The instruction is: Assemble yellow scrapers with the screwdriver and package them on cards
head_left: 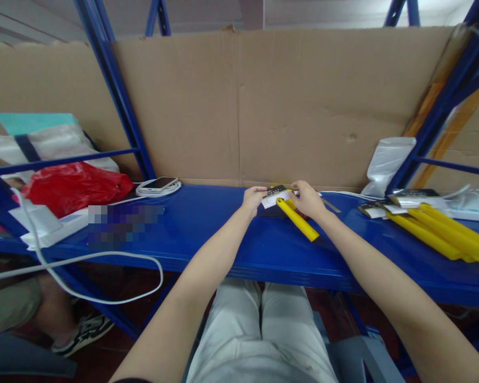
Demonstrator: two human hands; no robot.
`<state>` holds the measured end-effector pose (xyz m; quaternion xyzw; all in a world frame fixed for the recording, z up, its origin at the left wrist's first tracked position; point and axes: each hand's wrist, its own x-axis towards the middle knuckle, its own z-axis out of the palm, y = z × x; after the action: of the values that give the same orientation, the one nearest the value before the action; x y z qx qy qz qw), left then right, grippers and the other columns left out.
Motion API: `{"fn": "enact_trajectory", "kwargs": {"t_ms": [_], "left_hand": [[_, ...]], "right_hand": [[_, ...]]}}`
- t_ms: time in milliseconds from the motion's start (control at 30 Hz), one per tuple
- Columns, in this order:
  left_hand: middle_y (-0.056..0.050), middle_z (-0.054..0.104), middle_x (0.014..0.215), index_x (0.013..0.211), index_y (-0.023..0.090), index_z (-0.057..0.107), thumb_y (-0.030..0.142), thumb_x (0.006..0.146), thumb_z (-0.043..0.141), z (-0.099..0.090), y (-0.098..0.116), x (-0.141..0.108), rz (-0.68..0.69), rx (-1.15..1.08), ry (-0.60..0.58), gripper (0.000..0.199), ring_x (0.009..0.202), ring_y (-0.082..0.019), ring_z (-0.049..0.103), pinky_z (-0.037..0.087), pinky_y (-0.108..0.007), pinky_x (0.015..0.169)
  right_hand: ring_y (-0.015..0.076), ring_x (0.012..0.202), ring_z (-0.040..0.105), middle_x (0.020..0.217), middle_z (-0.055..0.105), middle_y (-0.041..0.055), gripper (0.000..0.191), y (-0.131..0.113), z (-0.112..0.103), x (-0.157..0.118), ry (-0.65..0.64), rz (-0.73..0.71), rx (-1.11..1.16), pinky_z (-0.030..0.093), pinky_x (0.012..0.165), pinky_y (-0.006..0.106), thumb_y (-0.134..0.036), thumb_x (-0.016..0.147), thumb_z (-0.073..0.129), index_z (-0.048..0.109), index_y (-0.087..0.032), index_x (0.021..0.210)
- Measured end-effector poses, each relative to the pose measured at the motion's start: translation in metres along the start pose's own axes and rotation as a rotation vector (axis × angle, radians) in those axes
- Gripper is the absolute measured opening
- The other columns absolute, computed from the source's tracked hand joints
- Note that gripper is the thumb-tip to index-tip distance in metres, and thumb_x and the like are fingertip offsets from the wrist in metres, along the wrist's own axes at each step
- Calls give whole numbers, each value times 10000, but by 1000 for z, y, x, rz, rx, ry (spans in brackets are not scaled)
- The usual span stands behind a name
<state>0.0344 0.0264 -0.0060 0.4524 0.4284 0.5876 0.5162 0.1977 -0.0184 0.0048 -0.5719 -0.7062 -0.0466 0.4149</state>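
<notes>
Over the blue shelf, my left hand [254,201] pinches the left end of a black-and-white card [274,197]. At the card's right end, my right hand [308,200] is closed on it, its fingertips partly hidden. A yellow handle [298,221] with a hole near its upper end slants from the card down toward the shelf's front edge. The tool's other end is hidden behind the card and my fingers, so its exact kind cannot be made out. Something dark lies beneath the card.
Several similar yellow-handled tools [443,234] with cards lie at the right. A white plastic bag [387,165] stands behind them. To the left are a phone [162,184] on a coiled cable, a power strip [64,226], and a red bag [77,186]. Cardboard [303,106] backs the shelf. Another person's leg shows lower left.
</notes>
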Motion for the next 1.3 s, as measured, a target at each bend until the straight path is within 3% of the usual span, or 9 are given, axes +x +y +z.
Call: {"fn": "enact_trajectory", "kwargs": {"t_ms": [200,300,533,800,967,1100,1300], "left_hand": [[5,605,580,624,133,610,-41,645,598,0,2,-3,4,-20,76,175,526,-101,572,521,-281,668],[-17,627,602,630,131,627,-28,638,593,-1,2,-1,-5,-24,98,163,596,-139,622,524,-301,688],[-65,693,729,712,112,666,-13,634,563,-3,1,3,-6,-16,146,180,715,-176,667,533,-304,694],[-75,704,774,760,103,664,-26,681,522,-1,8,-6,-37,37,94,208,687,-149,661,518,-246,629],[-97,708,843,864,112,658,86,778,543,1,12,-14,-91,154,-42,146,621,-128,634,444,-192,483],[-99,702,942,869,135,640,147,807,548,-1,14,-15,-77,162,-23,112,653,-118,628,420,-175,461],[-81,687,950,829,140,610,66,783,514,-3,15,-15,-70,160,26,130,629,-92,598,396,-164,451]], "right_hand": [[248,824,656,875,687,98,318,-14,3,-7,-255,-109,-175,474,722,330,-341,834,572,521,-164,1093],[232,878,652,990,681,121,336,-17,8,-11,-341,-217,-187,463,752,305,-268,826,598,499,-160,1128],[223,986,608,1089,641,131,260,-20,11,-17,-384,-362,-270,447,863,335,-150,871,453,559,-166,1108],[210,1026,617,1138,656,105,326,-19,0,-10,-457,-352,-228,446,905,321,-124,847,475,640,-185,1121],[188,958,648,1059,704,47,317,-20,-24,8,-567,-247,-231,464,867,276,-146,801,532,681,-206,1075],[179,954,646,1073,703,21,341,-5,-59,22,-622,-245,-230,471,852,258,-182,795,538,681,-227,1100],[165,711,637,1040,693,103,359,44,-139,33,-639,133,-535,470,711,273,-205,861,488,619,-148,1190]]}}
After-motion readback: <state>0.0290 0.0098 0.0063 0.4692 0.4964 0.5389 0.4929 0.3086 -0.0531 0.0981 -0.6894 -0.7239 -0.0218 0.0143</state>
